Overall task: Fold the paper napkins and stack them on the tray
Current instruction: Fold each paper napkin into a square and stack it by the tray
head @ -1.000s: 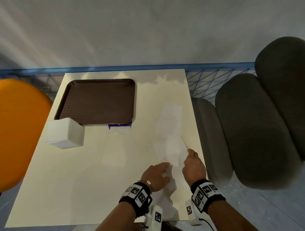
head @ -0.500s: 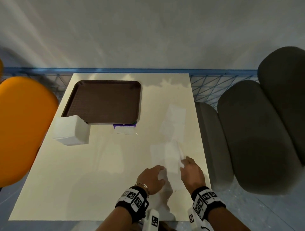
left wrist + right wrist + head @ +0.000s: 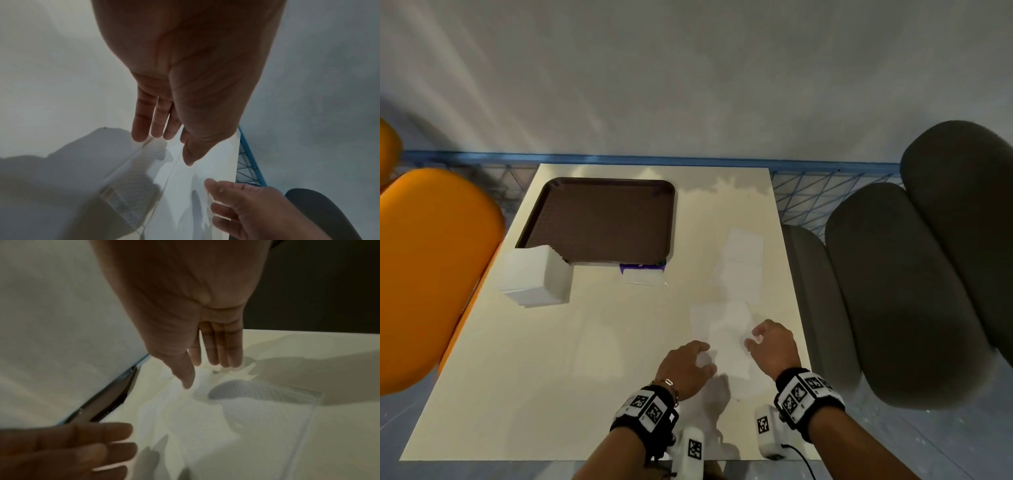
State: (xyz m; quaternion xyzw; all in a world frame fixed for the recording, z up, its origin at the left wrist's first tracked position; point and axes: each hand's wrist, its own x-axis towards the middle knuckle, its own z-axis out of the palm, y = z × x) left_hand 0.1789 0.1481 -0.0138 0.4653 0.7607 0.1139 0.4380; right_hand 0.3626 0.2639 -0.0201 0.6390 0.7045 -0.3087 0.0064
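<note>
A white paper napkin (image 3: 727,342) lies opened out as a long strip near the table's right edge, its far end (image 3: 743,253) reaching toward the back. My left hand (image 3: 697,359) is at its near left side and my right hand (image 3: 756,337) at its right side. Both have straight, loose fingers and hold nothing. In the left wrist view the left hand (image 3: 168,146) has its fingertips at the edge of the napkin (image 3: 185,186). In the right wrist view the right hand (image 3: 205,374) hovers over the napkin (image 3: 246,418). The brown tray (image 3: 602,219) lies at the back left.
A thick stack of white napkins (image 3: 534,277) sits at the tray's near left corner. A purple and clear packet (image 3: 642,272) lies at the tray's near edge. An orange chair (image 3: 431,274) stands to the left and grey cushions (image 3: 911,291) to the right.
A second ago my right hand held up an edge of the napkin. That edge now lies flat, and both hands have loosened and drawn slightly apart.
</note>
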